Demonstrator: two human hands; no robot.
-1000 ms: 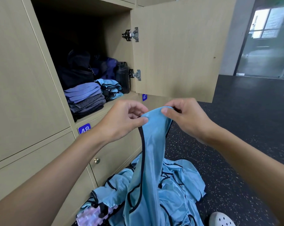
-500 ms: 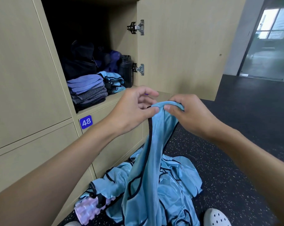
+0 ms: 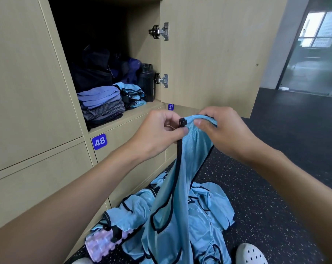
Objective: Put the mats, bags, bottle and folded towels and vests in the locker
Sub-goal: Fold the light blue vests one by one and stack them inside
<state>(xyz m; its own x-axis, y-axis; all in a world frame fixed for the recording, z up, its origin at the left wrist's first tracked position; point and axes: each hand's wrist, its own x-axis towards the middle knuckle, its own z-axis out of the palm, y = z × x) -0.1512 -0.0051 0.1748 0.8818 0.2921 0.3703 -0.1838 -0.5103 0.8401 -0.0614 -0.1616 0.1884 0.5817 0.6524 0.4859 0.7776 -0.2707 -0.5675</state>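
Observation:
A light blue vest (image 3: 182, 187) with black trim hangs in front of me. My left hand (image 3: 161, 134) pinches its top edge at the black trim, and my right hand (image 3: 220, 130) grips the top fold beside it. Below, more blue vests (image 3: 209, 212) lie in a heap on the floor, partly over a pink ridged roller (image 3: 102, 242). The open locker (image 3: 123, 115) holds folded towels (image 3: 100, 103), folded blue vests (image 3: 131, 95), a dark bottle (image 3: 147, 80) and dark bags (image 3: 92, 73) at the back.
The locker door (image 3: 214, 54) stands open to the right, just above my hands. Closed lockers, one numbered 48 (image 3: 99, 141), fill the left wall. White shoes (image 3: 250, 254) show at the bottom on dark speckled flooring (image 3: 275, 168). A glass door (image 3: 317, 54) is at far right.
Both hands have shifted slightly along the vest's top edge; a black trim end now shows between my left fingers. The view moved closer to the locker.

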